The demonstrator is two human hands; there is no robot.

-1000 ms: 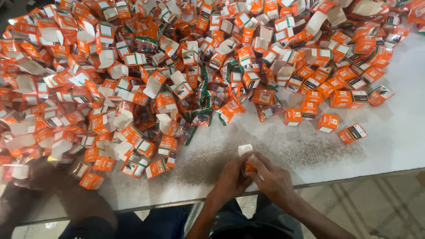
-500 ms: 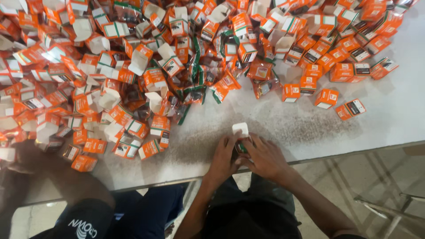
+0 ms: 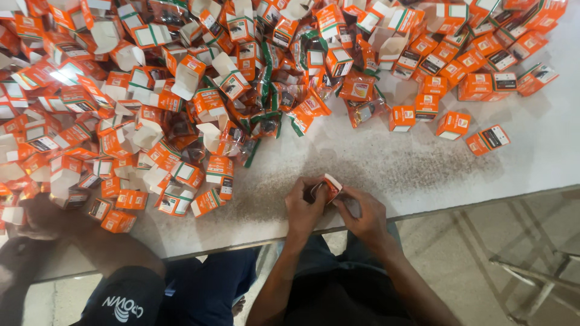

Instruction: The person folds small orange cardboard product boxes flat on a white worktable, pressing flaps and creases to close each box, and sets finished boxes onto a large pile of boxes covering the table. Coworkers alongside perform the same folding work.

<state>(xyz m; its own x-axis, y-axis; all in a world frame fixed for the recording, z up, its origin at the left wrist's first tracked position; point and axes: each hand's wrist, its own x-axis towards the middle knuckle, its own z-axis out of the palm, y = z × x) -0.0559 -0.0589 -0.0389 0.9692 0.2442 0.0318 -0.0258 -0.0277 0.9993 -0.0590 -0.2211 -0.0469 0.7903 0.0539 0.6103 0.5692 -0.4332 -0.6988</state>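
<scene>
Head view, change: small orange-and-white cardboard carton (image 3: 329, 186) turned since half a second ago, white flap no longer upward, orange face now showing; folding judged under way.
Left hand (image 3: 304, 208): closed on carton's left side.
Right hand (image 3: 361, 212): fingers pinching carton's right end.
Carton position: above near edge of white speckled table (image 3: 423, 175).
Packages: heap of orange cartons with white flaps and green stripes (image 3: 181, 90) across far table; closed ones (image 3: 487, 139) at right.
Co-worker: dark sleeve (image 3: 42, 223), lower left.
</scene>
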